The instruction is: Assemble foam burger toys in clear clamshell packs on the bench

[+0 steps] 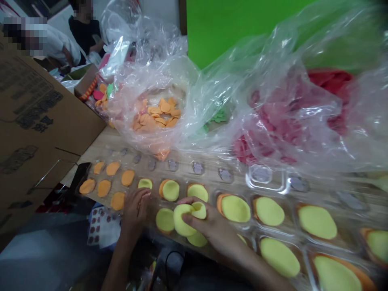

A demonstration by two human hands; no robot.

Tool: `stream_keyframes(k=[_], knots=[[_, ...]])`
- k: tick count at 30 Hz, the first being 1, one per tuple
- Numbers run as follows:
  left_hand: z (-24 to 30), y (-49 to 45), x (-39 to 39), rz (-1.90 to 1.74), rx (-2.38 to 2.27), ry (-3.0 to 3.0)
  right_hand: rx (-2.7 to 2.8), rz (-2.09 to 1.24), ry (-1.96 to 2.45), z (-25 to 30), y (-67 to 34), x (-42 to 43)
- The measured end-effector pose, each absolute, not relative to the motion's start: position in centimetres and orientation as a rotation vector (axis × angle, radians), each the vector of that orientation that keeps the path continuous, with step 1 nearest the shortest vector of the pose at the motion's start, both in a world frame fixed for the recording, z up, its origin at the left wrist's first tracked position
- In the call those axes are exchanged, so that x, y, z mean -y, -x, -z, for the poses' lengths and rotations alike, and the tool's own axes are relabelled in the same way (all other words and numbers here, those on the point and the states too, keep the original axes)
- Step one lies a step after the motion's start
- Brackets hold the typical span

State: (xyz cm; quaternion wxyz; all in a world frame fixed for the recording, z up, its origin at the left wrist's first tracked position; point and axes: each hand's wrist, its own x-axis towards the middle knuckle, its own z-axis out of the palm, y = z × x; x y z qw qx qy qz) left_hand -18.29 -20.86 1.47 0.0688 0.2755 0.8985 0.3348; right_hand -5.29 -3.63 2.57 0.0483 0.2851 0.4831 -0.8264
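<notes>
"What's the right hand doing?"

"Pinching a soft yellow piece, curled into a cup, between thumb and fingers, just above the tray. A smaller yellow lump sits against it, though I can't tell whether it's a separate bit."

"And the left hand?"

"Just beside it, not touching, with its fingers bunched together. I can't tell if they hold anything."

"What could go wrong?"

"It looks soft, so a hard squeeze could tear or crease it. If it slipped, it might land on the yellow disc below and stick. The plastic bag sagging over the clear tray could also catch the fingers."

"What's farther out?"

"Bare orange discs lie at the tray's left end, and more orange pieces fill the bag. Past the wooden table and a cardboard box, a person in a black shirt sits."
</notes>
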Motion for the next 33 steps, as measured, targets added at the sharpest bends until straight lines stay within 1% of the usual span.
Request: stream_keyframes(k=[3, 5, 7, 10, 12, 15, 17, 19, 21, 24, 25, 26, 27, 28, 30, 31, 33], knots=[[-3.2, 15.7, 19.5, -1.26, -2.255, -0.564, -1.447, 2.601, -0.844, -3.0, 6.4, 4.4], [-3.6, 15.1, 19.2, -1.328, -2.103, -0.397, -1.375, 2.677, -0.902, -3.2, 7.2, 5.0], [-3.3, 16.4, 19.6, -1.431, -2.207, -0.221, -1.22, 2.757, -0.937, -3.2, 7.6, 5.4], [-2.1, 21.1, 21.5, -1.493, -2.643, -0.085, -1.058, 2.818, -0.884, -3.1, 7.6, 5.6], [-1.3, 24.7, 22.6, -1.377, -2.861, -0.104, -1.032, 2.813, -0.865, -3.1, 7.2, 5.5], [-0.6, 28.0, 23.2, -1.207, -2.964, -0.174, -0.844, 2.851, -0.881, -3.1, 6.8, 5.3], [-0.7, 28.1, 22.6, -1.119, -3.031, -0.252, -0.721, 2.888, -0.894, -3.2, 6.8, 5.2], [-1.1, 26.6, 21.4, -1.087, -3.097, -0.317, -0.754, 2.881, -0.921, -3.1, 7.0, 5.2], [-1.8, 23.9, 20.1, -1.174, -2.953, -0.341, -0.908, 2.857, -0.92, -2.9, 7.6, 5.3], [-2.8, 19.6, 18.6, -1.281, -2.264, -0.335, -1.206, 2.901, -0.846, -2.5, 8.6, 5.9], [-3.0, 18.8, 18.5, -1.282, -2.081, -0.318, -1.324, 2.909, -0.818, -2.4, 8.9, 6.2], [-3.1, 18.5, 18.5, -1.289, -1.994, -0.297, -1.435, 2.901, -0.799, -2.4, 9.2, 6.4], [-3.2, 19.0, 18.8, -1.321, -2.011, -0.271, -1.526, 2.876, -0.794, -2.3, 9.3, 6.5], [-3.2, 20.0, 19.3, -1.366, -2.128, -0.239, -1.608, 2.838, -0.793, -2.3, 9.3, 6.4], [-3.1, 23.6, 20.9, -1.454, -2.504, -0.155, -1.729, 2.775, -0.81, -2.4, 8.9, 5.4], [-3.0, 25.9, 21.9, -1.392, -2.711, -0.128, -1.78, 2.753, -0.836, -2.6, 8.3, 4.4], [-3.0, 30.1, 23.7, -1.359, -2.87, -0.046, -1.896, 2.72, -0.92, -3.0, 6.7, 1.5]])
